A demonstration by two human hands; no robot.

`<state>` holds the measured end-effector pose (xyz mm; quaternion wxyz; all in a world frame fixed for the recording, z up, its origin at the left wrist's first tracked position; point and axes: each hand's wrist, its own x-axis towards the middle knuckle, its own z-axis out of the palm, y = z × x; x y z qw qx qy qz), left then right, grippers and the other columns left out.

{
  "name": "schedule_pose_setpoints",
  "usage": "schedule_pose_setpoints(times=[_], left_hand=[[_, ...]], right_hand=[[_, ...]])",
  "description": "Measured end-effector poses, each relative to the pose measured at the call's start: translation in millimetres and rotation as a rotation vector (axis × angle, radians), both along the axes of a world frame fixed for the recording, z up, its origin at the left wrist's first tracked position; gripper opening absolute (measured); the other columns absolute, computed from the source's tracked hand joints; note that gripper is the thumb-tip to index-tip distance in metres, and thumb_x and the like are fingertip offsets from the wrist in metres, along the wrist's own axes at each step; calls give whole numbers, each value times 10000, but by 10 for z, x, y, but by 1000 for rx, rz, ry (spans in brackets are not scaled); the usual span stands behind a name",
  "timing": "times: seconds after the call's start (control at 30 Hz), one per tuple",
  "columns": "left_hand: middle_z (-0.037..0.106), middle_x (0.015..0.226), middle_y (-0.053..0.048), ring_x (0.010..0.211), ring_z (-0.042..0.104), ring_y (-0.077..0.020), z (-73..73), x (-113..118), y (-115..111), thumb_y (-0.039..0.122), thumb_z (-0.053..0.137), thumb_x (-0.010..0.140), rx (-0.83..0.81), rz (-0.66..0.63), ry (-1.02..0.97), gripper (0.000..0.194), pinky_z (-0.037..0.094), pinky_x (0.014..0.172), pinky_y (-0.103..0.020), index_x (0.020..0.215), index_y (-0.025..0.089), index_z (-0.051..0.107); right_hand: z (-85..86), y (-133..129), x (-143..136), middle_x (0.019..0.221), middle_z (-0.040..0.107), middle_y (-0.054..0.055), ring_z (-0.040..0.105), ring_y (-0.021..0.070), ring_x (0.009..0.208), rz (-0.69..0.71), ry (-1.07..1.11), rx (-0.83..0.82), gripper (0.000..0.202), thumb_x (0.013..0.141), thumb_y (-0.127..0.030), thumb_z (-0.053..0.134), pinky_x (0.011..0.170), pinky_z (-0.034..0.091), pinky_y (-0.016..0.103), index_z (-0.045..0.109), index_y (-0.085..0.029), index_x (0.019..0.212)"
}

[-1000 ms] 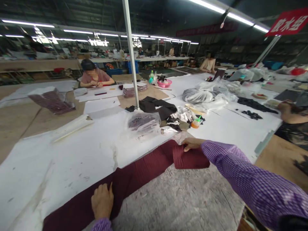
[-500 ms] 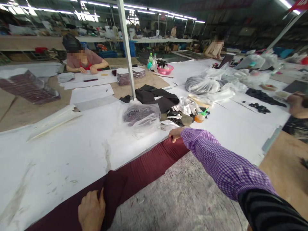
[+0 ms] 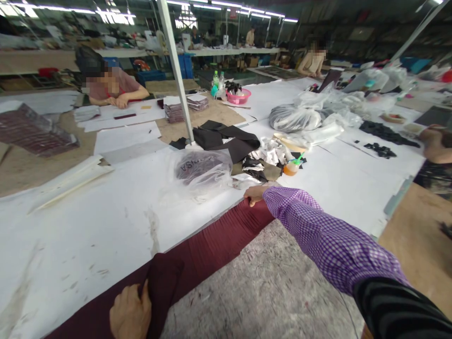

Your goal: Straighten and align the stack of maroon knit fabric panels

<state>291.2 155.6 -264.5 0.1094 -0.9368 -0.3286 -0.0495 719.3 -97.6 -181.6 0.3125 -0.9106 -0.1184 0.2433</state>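
A long strip of maroon fabric (image 3: 215, 238) runs diagonally across the table from the lower left toward the middle. My left hand (image 3: 130, 310) is closed on the near part, where a folded flap of the cloth stands up beside the thumb. At the far end my right hand (image 3: 254, 194) grips the strip's edge, its arm reaching forward in a purple checked sleeve cover. Between the two hands the fabric is drawn into fine crosswise wrinkles. Under and in front of it lies a grey, scuffed table surface (image 3: 226, 287).
Beyond the strip, white paper (image 3: 88, 226) covers the table. A clear plastic bag (image 3: 203, 169), black material pieces (image 3: 226, 139) and an orange bottle (image 3: 291, 168) lie past my right hand. A metal post (image 3: 176, 70) rises behind them. Co-workers sit across the table and at the right edge.
The view has shifted slightly, so most things appear a little further left. Both hands keep their hold on the maroon fabric, with little other movement.
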Motion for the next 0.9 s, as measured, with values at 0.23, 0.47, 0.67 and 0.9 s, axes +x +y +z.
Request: schedule_pose_setpoints(times=[0.23, 0.47, 0.67, 0.9], left_hand=[[578, 731, -87, 701, 526, -236, -24, -18, 16, 410, 298, 918, 15, -18, -2, 413, 360, 613, -315, 817, 120, 573], [568, 728, -72, 707, 520, -233, -88, -35, 40, 409, 307, 920, 22, -14, -8, 380, 356, 614, -311, 811, 144, 556], [559, 738, -65, 711, 515, -229, -116, -44, 44, 393, 329, 922, 38, -14, -12, 339, 362, 617, -314, 817, 150, 541], [540, 714, -55, 707, 511, -227, -112, -37, 30, 385, 347, 920, 60, -23, -22, 325, 364, 607, -311, 818, 146, 541]], right_hand=[[-33, -6, -47, 1068, 614, 43, 616, 154, 922, 422, 13, -298, 296, 960, -309, 467, 841, 492, 331, 619, -61, 1016], [-81, 60, 100, 1057, 642, 61, 619, 203, 952, 735, -27, -536, 217, 887, -305, 602, 843, 512, 427, 621, -140, 1025], [-128, 8, 119, 1147, 600, 76, 591, 228, 1012, 928, -117, -638, 307, 881, -311, 605, 873, 492, 452, 573, -159, 1146], [-201, -48, 147, 1117, 601, 77, 598, 215, 964, 981, -178, -628, 327, 881, -340, 598, 835, 503, 427, 563, -160, 1151]])
